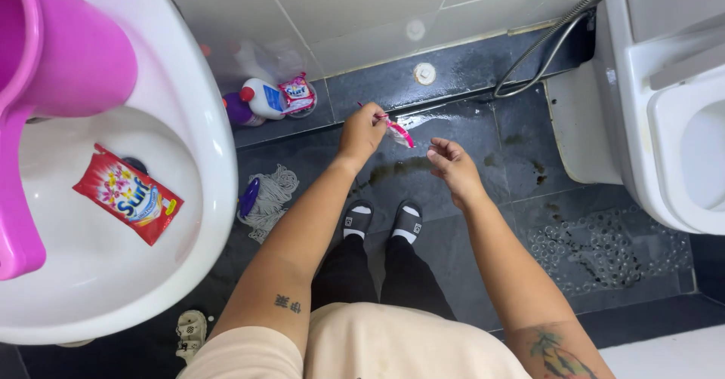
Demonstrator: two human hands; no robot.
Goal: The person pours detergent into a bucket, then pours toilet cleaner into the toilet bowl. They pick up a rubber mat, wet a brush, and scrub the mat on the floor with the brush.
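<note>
My left hand [362, 131] is stretched out over the dark wet floor and pinches a small pink and clear sachet [397, 128], which hangs tilted from my fingers. My right hand [451, 164] hovers just right of it, fingers loosely curled, holding nothing. Below both hands stand my feet in black and white slippers [384, 223]. A red detergent packet [128, 193] lies flat in the white sink [198, 122] at the left.
A pink jug [53, 54] sits on the sink's rim. Bottles and a packet [266, 98] stand by the wall, a mop head [264, 195] lies beside the sink. A white toilet [664, 100] and a spray hose [559, 35] are at the right.
</note>
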